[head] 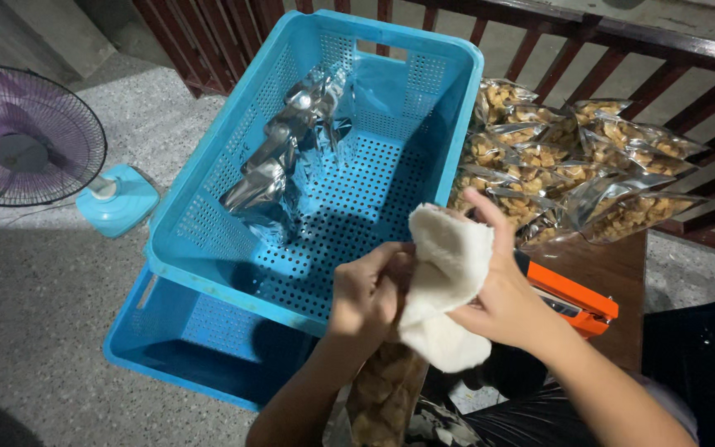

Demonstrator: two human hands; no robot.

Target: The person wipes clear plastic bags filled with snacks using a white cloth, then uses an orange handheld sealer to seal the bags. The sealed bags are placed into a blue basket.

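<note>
While gripped by the right hand [502, 302], white fluffy cloth [448, 285] is bunched, snack pouch [382, 393] pinched by left hand [366, 294], blue perforated crate [208, 207] beside.

There are 2 blue crates [208, 240], 1 fan [22, 136], 1 white cloth [448, 281], 1 orange sealer [573, 302] and 2 hands [366, 294].

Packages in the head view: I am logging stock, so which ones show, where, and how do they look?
Filled pouches: heaped on the wooden table, right of the crate; clear fronts, silver backs, tan pieces inside.
Empty silver pouches: lying along the blue crate's left wall.
Pouch of tan pieces: below the hands, under the white cloth.
</note>
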